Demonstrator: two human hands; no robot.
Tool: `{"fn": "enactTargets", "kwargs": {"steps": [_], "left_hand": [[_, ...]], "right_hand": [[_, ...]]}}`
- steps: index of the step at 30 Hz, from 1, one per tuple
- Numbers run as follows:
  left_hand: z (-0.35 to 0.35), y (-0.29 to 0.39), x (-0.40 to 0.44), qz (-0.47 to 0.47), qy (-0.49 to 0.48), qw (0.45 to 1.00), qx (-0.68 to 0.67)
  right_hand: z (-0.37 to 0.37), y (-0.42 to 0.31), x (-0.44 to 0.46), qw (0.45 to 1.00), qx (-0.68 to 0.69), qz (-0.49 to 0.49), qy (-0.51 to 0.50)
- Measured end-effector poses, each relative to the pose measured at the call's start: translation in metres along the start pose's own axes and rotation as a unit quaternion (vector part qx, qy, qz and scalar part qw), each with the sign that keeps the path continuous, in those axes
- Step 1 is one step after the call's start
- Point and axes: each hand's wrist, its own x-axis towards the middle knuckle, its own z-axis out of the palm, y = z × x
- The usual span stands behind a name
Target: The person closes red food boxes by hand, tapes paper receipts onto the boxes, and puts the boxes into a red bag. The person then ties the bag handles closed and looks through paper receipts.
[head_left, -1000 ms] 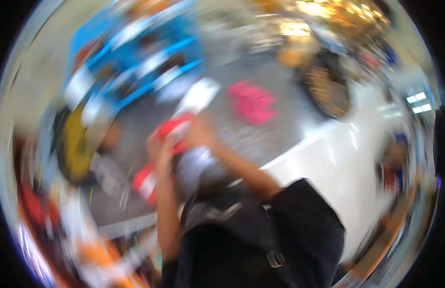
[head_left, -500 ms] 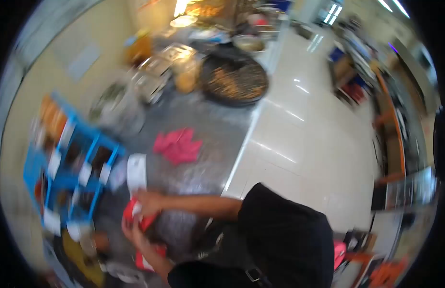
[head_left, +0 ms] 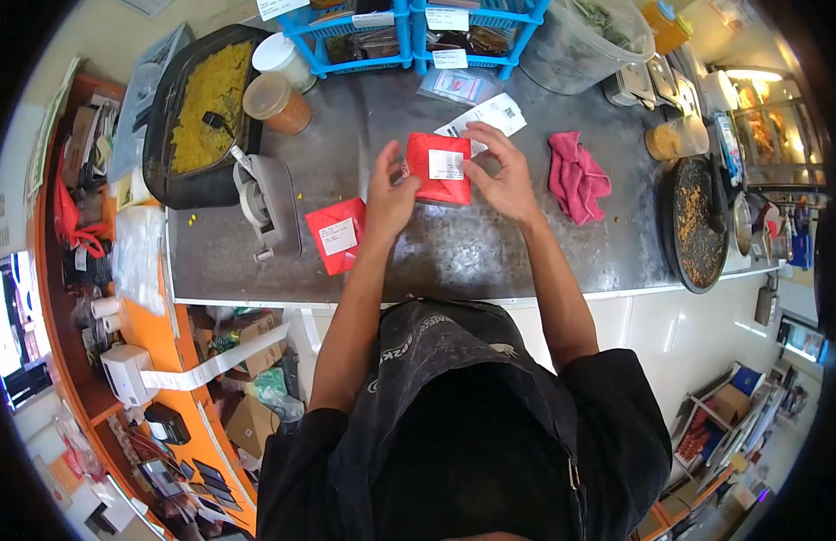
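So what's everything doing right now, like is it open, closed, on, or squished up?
Red box: closed, labelled, between both hands
Other red box: closed, labelled, on the table
Cloth: crumpled
White tub: lid on
Black tray: uncovered, yellow food inside
Round pan: uncovered, brown bits inside
Lamp: lit
Printer: paper strip hanging out

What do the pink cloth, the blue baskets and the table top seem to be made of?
The pink cloth looks like soft, matte fabric; it lies crumpled in folds. The blue baskets seem to be hard plastic, given their even colour and molded open frames. The table top is probably metal, dark and worn, as it reflects light in blurry patches.
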Motion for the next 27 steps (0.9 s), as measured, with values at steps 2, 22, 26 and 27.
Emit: {"fn": "enactTargets", "kwargs": {"steps": [2, 22, 26, 27], "left_hand": [[0.008, -0.002, -0.002, 0.033, -0.034, 0.999, 0.016], [0.046, -0.031, -0.02, 0.013, 0.09, 0.995, -0.048], [0.042, -0.053, -0.025, 0.033, 0.065, 0.978, -0.197], [0.042, -0.054, -0.027, 0.034, 0.063, 0.983, -0.167]], "right_hand": [[0.0, 0.001, 0.012, 0.999, -0.016, 0.003, -0.048], [0.046, 0.032, 0.006, 0.996, 0.081, 0.027, 0.005], [0.035, 0.009, 0.011, 0.997, -0.046, 0.014, -0.056], [0.035, 0.008, 0.01, 0.995, -0.083, 0.009, -0.063]]}}
